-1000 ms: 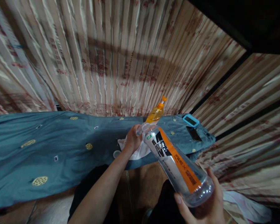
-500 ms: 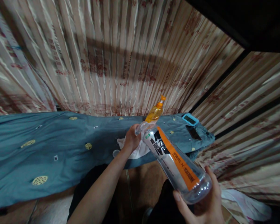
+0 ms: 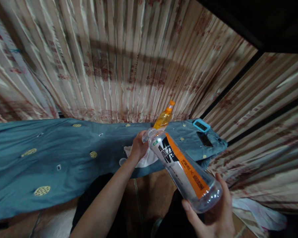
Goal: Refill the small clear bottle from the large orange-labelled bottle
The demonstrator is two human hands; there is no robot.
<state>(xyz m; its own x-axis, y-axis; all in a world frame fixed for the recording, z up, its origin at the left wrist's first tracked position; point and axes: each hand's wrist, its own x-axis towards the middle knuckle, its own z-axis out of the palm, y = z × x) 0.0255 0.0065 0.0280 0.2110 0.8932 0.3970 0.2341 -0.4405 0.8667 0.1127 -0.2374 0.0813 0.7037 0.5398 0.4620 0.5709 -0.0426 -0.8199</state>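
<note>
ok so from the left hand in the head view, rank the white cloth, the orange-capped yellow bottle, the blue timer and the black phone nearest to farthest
From the left hand:
1. white cloth, directly under it
2. orange-capped yellow bottle, just behind, to the right
3. black phone and blue timer, far right on the teal cloth; too close to call

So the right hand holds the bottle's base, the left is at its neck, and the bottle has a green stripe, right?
Not quite: the stripe on the bottle is orange, as the head view shows. The right hand holds the base and the left hand is at the neck.

The clear bottle (image 3: 182, 172) carries a silver label with a large dark "M" and Chinese characters beside an orange stripe of small print, all too blurred to read properly.
</note>
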